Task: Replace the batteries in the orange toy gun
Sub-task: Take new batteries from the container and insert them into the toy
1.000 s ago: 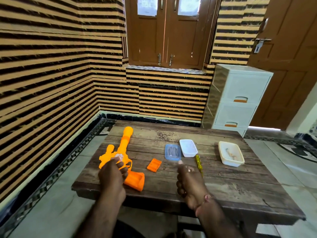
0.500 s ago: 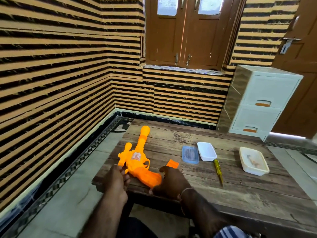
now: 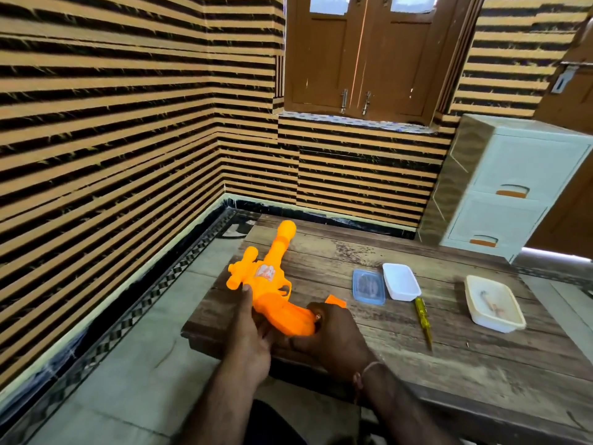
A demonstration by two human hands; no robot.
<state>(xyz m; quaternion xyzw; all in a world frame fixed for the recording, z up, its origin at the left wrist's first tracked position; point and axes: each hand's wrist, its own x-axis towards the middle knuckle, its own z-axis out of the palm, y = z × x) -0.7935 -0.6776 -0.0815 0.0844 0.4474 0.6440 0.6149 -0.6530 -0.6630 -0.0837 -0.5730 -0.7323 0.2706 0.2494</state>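
An orange toy gun point(image 3: 272, 290) is held over the near left corner of a worn wooden table point(image 3: 449, 358), its barrel pointing to the far side and its grip towards the near right. The gun body is supported by the left hand point(image 3: 250, 335) from the left side and below; the thumb is stretched up along the body and the fingers are loosely curled beneath it. The butt of the grip is clasped by the right hand point(image 3: 333, 338), its fingers closed around the end of the grip; a thin band is worn on that wrist. A small flat orange piece point(image 3: 337, 300) is partly seen on the table just beyond the right hand. Further right are laid a clear blue lid point(image 3: 368, 286) and, touching it, a white open box point(image 3: 401, 281); a yellow-handled screwdriver point(image 3: 423, 319) is laid just near of the box; a cream tray point(image 3: 494, 304) with small items inside, too blurred to identify, is set well to the right. A white drawer unit point(image 3: 513, 187) is seen at the far right, against striped walls.
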